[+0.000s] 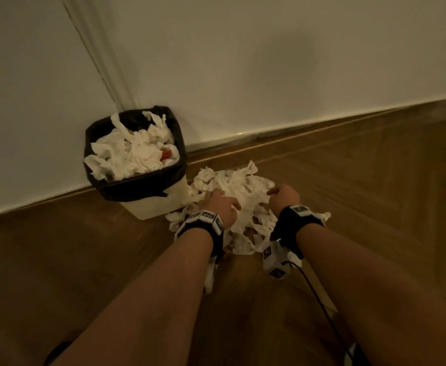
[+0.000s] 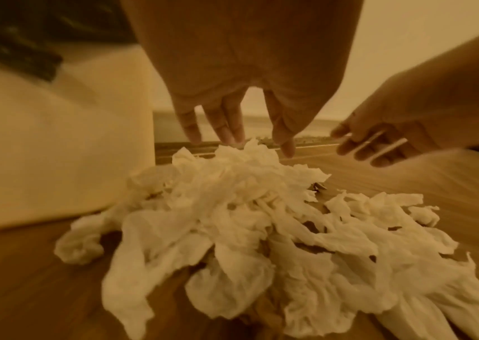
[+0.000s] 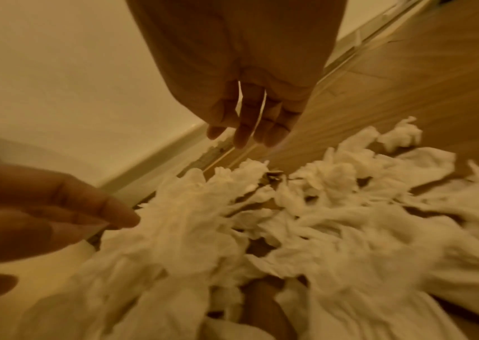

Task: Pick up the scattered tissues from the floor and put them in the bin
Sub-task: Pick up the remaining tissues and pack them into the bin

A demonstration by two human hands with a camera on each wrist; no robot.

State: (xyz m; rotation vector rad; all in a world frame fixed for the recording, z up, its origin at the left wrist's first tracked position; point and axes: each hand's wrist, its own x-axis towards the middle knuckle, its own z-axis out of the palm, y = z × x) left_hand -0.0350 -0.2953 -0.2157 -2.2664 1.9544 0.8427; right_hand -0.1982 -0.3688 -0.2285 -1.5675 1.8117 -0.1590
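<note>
The tissues (image 1: 239, 204) are lying in a big heap on the wooden floor (image 1: 361, 180), just beside the bin (image 1: 148, 199), on its right. The left hand (image 1: 220, 206) is hanging over the heap's near-bin side, its fingers (image 2: 223, 124) spread and pointing down, tips right at the top of the pile. The right hand (image 1: 285, 196) is hanging over the other side, fingers (image 3: 247, 124) loose and holding nothing. The left hand is looking nearer the bin.

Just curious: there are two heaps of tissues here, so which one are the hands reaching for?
The heap on the floor, right of the bin; both hands hover over it. The other heap sits inside the bin.
</note>
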